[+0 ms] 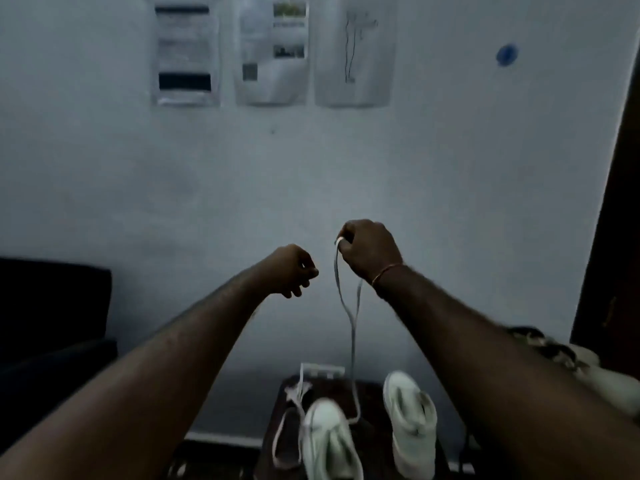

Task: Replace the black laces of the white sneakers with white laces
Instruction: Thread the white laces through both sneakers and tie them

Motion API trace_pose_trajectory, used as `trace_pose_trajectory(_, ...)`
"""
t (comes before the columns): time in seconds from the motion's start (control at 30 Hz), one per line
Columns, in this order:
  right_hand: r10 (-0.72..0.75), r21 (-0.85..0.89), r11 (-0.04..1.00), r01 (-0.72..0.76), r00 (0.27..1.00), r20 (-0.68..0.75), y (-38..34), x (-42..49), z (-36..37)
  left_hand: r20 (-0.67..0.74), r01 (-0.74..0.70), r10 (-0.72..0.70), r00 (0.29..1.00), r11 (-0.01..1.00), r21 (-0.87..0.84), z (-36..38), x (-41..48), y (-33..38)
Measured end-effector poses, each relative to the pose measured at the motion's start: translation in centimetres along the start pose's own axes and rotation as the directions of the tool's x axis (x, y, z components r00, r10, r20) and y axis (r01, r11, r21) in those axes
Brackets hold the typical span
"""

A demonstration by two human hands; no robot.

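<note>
Just beneath the right hand, a white lace hangs doubled, pinched at its top by the curled fingers. It runs down to a white sneaker on a dark table well below the grip. Left of the grip and apart from the lace, the left hand curls its fingers on nothing visible. A second sneaker stands below the right wrist. Another pale lace lies below the left hand. Printed sheets high above are too blurred to read.
</note>
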State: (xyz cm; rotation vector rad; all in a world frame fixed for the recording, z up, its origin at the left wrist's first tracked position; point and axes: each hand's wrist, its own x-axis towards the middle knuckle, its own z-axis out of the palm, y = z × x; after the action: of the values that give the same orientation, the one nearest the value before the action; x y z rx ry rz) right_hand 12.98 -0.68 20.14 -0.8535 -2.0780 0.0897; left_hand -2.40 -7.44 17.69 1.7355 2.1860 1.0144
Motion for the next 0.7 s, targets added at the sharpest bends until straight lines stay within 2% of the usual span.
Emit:
trace_pose_trajectory(0.1,0.138,-0.146,0.984,-0.105,0.960,0.242,3.1,-5.5,4.2,0.149,0.170,-0.157,0.976,0.983,-0.074,8.1,-4.1,-7.1)
trace_pose_trajectory(0.2,0.299,-0.288,0.940,-0.182,0.845,0.444,7.2,-11.5,8.0,0.206,0.293,-0.300,0.931,0.954,0.065,16.0,-8.4,-13.0)
trace_pose_trajectory(0.37,0.422,-0.344,0.903,-0.257,0.679,0.600,11.6,-17.9,12.1,0.034,0.503,-0.502,0.864,0.864,-0.008,21.9,-11.9,-19.3)
trace_pose_trajectory(0.5,0.394,-0.329,0.919,-0.218,0.482,0.782,12.3,-19.2,13.8,-0.086,0.557,-0.559,0.824,0.829,-0.052,22.1,-12.1,-21.4)
trace_pose_trajectory(0.53,0.374,-0.300,0.926,-0.229,0.464,0.803,12.5,-19.5,14.0,-0.075,0.564,-0.569,0.819,0.822,-0.073,22.3,-12.1,-21.8)
trace_pose_trajectory(0.57,0.357,-0.273,0.932,-0.238,0.476,0.804,12.5,-19.4,14.1,-0.058,0.571,-0.577,0.814,0.815,-0.099,22.2,-12.1,-22.2)
trace_pose_trajectory(0.63,0.364,-0.263,0.930,-0.258,0.534,0.763,13.0,-19.7,14.4,0.003,0.577,-0.580,0.815,0.810,-0.106,22.7,-12.1,-23.5)
trace_pose_trajectory(0.7,0.417,-0.327,0.909,-0.259,0.590,0.691,13.8,-20.0,14.9,0.070,0.539,-0.535,0.842,0.832,-0.127,23.0,-12.1,-24.2)
